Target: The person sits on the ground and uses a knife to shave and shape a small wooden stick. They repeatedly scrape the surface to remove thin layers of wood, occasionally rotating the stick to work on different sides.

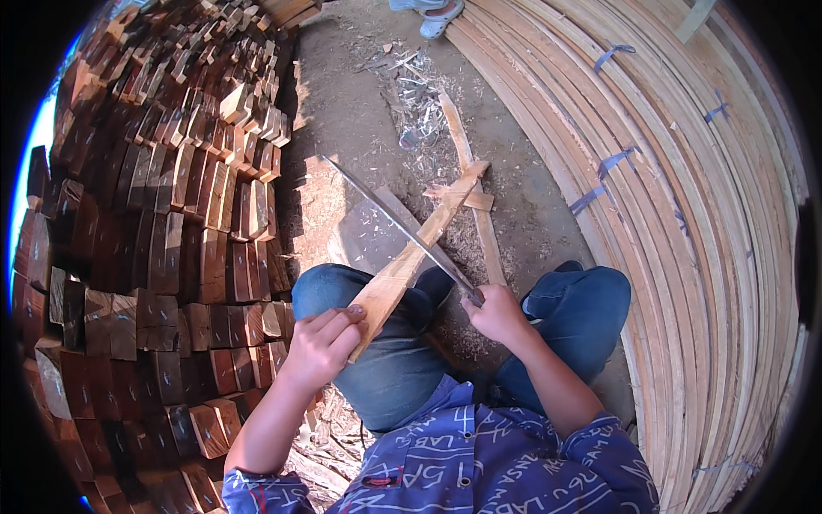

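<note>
Pale, rough-grained wood slat (409, 257) sits clamped in my left hand (321, 343) at centre frame; my right hand (497, 313) grips a long, thin steel blade (394, 221) laid across it.

No packages, labels, signs or screens show in this view. The nearest thing to packaging is perhaps the blue straps (613, 56) binding the stacked pale wooden slats (685, 257) at the right: about 5 short bands crossing the slats' edges, plain and unmarked.

wood blocks (163, 214) stacked left | bent strips (685, 257) right | wood shavings (419, 94) on ground between
</note>
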A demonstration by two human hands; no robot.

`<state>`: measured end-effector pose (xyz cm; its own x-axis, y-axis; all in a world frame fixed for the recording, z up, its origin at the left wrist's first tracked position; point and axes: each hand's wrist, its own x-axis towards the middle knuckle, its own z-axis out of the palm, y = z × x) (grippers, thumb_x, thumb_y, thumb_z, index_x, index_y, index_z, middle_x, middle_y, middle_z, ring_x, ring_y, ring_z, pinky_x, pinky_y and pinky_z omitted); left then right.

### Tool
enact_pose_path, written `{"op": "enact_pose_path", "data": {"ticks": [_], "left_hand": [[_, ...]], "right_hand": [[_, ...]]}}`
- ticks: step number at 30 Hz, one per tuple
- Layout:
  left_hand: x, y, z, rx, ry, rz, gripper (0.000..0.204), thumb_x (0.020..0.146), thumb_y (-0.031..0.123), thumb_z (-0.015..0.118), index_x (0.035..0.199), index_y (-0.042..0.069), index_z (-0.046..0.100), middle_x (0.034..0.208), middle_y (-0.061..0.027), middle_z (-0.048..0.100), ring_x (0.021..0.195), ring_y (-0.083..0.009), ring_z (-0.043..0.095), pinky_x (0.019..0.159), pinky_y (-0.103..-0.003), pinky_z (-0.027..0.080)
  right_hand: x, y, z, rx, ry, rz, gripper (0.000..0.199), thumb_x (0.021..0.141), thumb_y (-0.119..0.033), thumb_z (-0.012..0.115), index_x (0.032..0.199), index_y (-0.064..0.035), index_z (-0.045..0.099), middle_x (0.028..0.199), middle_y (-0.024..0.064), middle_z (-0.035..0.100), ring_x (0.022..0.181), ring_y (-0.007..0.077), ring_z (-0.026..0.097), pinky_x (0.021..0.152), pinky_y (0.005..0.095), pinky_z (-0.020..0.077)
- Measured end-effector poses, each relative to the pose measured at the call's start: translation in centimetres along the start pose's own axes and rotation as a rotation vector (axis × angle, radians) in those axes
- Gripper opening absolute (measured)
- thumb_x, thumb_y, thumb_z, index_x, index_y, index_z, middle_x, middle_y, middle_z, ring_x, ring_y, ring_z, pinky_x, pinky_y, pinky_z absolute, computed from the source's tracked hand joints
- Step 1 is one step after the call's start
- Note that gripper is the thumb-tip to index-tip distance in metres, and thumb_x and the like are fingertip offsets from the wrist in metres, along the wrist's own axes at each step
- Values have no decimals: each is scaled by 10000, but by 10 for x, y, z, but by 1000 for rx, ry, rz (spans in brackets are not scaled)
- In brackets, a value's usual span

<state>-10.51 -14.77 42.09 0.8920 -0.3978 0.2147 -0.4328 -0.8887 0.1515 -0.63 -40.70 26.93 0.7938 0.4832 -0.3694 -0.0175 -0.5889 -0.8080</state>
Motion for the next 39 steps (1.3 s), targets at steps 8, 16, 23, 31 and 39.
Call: {"op": "enact_pose_path", "data": {"ticks": [8,16,23,31,39], "left_hand": [[4,-5,-3,-4,-45,40,139,714,45,709,801,28,602,880,-94,687,772,-212,702,569,-294,553],[-1,-7,-2,-18,-41,7,172,692,71,714,823,24,614,909,-99,694,810,-226,705,603,-313,567],[2,-6,-5,-35,-82,24,175,685,68,712,827,20,622,915,-105,695,824,-231,705,612,-311,568],[5,-10,-6,-11,-63,40,176,676,66,723,809,29,614,896,-97,695,818,-227,708,571,-297,557],[12,-5,-9,23,-64,83,137,696,49,696,801,34,609,884,-93,696,796,-210,706,577,-297,560]], "right_hand": [[13,8,9,-97,5,38,168,780,-181,655,814,-23,700,763,221,674,755,412,669,706,478,532],[9,-14,-10,-17,-111,27,209,822,-214,675,826,-5,692,764,232,665,782,422,659,719,491,515],[-5,-22,9,-10,-114,-79,169,754,-203,682,776,-35,683,731,203,661,736,412,656,679,495,515],[-17,-49,-9,6,-148,-53,166,761,-200,673,754,-33,677,718,199,661,727,414,654,681,488,517],[-11,-21,0,-25,-127,-23,131,775,-161,660,772,-32,683,716,212,649,718,424,643,675,501,505]]}}
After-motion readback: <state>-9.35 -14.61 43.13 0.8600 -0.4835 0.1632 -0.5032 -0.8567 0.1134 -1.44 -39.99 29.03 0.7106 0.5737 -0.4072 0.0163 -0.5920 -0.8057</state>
